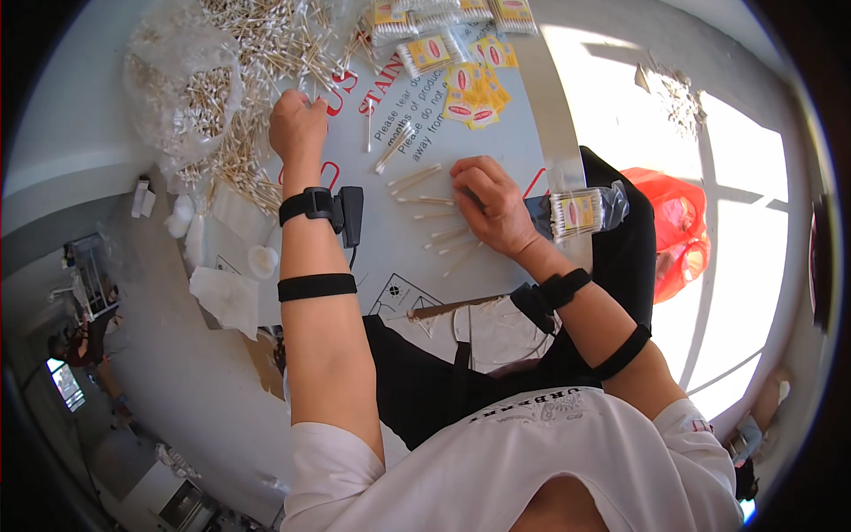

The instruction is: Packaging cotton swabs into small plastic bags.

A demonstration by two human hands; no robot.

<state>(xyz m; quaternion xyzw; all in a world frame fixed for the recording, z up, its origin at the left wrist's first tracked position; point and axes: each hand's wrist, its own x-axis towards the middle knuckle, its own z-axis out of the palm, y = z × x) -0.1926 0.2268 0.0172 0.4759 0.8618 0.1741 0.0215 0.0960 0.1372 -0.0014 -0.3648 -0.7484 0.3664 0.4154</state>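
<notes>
My left hand is closed at the right edge of a large heap of cotton swabs on the table; its fingertips are bunched, and what lies between them is hidden. Lower and to the right, my right hand rests with curled fingers over a loose fan of cotton swabs. Several swab ends run up to or under these fingers, but any grip on them is hard to see. Between the hands lie a single cotton swab and a small bunch of cotton swabs.
Yellow printed cards and clear packs of swabs lie at the far side. Another swab pack sits by the table's right edge. A clear plastic bag holds swabs at left. A red bag stands beyond my leg.
</notes>
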